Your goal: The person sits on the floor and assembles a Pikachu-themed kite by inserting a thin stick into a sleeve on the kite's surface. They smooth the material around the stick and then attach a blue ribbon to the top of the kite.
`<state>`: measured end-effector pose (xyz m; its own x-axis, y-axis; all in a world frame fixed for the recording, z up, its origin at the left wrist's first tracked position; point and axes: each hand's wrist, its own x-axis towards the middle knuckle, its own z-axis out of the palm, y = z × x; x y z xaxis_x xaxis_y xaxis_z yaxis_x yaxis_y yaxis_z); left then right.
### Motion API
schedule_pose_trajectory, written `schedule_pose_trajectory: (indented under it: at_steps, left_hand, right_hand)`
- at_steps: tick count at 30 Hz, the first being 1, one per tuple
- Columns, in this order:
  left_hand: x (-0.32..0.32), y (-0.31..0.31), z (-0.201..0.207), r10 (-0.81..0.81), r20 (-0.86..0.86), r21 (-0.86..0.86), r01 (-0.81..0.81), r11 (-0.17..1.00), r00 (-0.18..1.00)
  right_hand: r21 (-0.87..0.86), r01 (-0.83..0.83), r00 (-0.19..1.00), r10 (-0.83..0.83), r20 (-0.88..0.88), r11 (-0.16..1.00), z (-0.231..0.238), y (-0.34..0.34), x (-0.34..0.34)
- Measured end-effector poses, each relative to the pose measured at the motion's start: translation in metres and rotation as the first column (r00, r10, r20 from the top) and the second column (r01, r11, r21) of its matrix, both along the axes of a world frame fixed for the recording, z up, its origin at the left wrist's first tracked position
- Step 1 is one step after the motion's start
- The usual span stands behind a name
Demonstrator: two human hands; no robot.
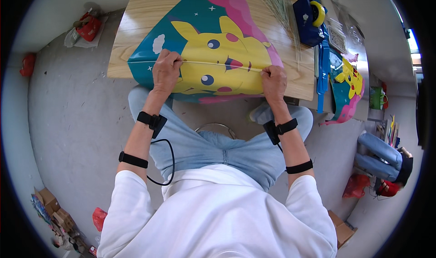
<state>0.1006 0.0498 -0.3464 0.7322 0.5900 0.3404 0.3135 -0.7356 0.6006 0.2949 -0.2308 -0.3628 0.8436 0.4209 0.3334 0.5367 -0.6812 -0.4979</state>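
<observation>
A large printed sheet [247, 47] with a yellow cartoon face on teal and pink lies across the near edge of the table, its front part hanging down. A thin pale rod or folded seam [204, 63] runs straight across it from left to right; which of the two cannot be made out. My left hand [166, 73] is closed on the sheet along this line, left of the face. Closed likewise, my right hand [274, 82] grips the sheet at the line's right end. Between the two hands the line looks taut.
The wooden table [295, 83] holds a bundle of thin pale sticks [284, 13] and a blue tape dispenser [309, 19] with a yellow roll. Farther right hangs a similar printed sheet [349, 83] beside blue strips [323, 72]. Another person [383, 160] sits at the right. A red bag [88, 27] lies left.
</observation>
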Motion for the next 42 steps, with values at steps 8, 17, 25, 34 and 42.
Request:
schedule_pose_trajectory:
  at_steps: [8,17,25,34,42]
  left_hand:
    - [0.002,0.000,0.000,0.004,-0.001,0.014,-0.004,1.000,1.000]
    - [0.001,0.000,0.000,0.023,-0.015,0.011,-0.023,1.000,1.000]
    - [0.003,-0.001,0.001,0.041,-0.046,0.006,-0.040,0.999,0.998]
    - [0.004,-0.001,0.001,0.045,-0.063,-0.005,-0.046,0.999,0.997]
    - [0.003,-0.002,-0.001,0.053,-0.031,-0.012,-0.054,0.998,0.998]
  right_hand:
    - [0.012,-0.047,0.996,0.046,0.071,0.999,-0.002,0.011,-0.002]
    - [-0.180,-0.149,0.955,0.189,0.229,0.972,0.010,0.012,-0.018]
    - [-0.132,-0.153,0.957,0.180,0.229,0.979,0.019,0.001,-0.028]
    - [-0.142,-0.189,0.962,0.212,0.172,0.972,0.019,0.003,-0.033]
    - [-0.286,-0.345,0.890,0.409,0.204,0.894,0.035,0.024,-0.065]
